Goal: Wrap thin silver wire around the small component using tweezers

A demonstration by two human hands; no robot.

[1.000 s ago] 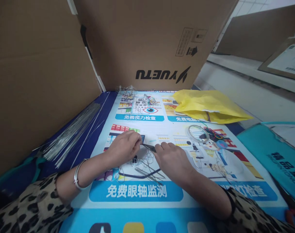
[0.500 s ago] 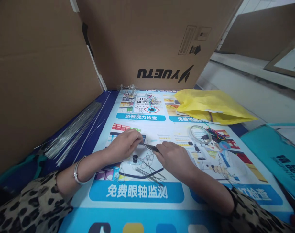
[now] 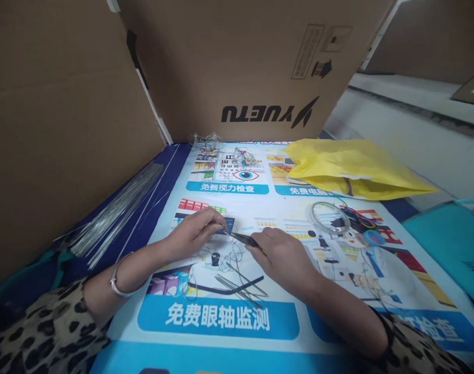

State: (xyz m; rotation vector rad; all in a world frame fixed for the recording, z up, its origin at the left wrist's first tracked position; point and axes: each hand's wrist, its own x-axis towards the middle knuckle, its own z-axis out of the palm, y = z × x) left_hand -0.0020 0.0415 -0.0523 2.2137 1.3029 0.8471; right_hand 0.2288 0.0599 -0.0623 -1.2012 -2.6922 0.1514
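Note:
My left hand (image 3: 194,231) is closed in a pinch, its fingertips on a thin wire (image 3: 226,231) that is hard to make out. Wrapped around the handles of slim dark pliers (image 3: 244,239) is my right hand (image 3: 286,254). The pliers point left, with their tips at the wire close to my left fingertips. Below both hands, a loose tangle of fine wire (image 3: 233,259) lies on the printed poster sheet (image 3: 260,208). Several short straight wire pieces (image 3: 240,292) rest just in front of it.
Cardboard walls (image 3: 240,62) stand behind and at left. A bundle of straight wires (image 3: 122,210) lies left. Wire clusters (image 3: 242,158) sit at the back. On the right are a clear ring-shaped coil (image 3: 330,217), coloured wires (image 3: 359,217), a yellow bag (image 3: 346,161) and a teal pouch (image 3: 447,239).
The camera view has shifted slightly. My left fingertips have drawn a little apart from the pliers' tips, and the pliers' handles show more in my right hand.

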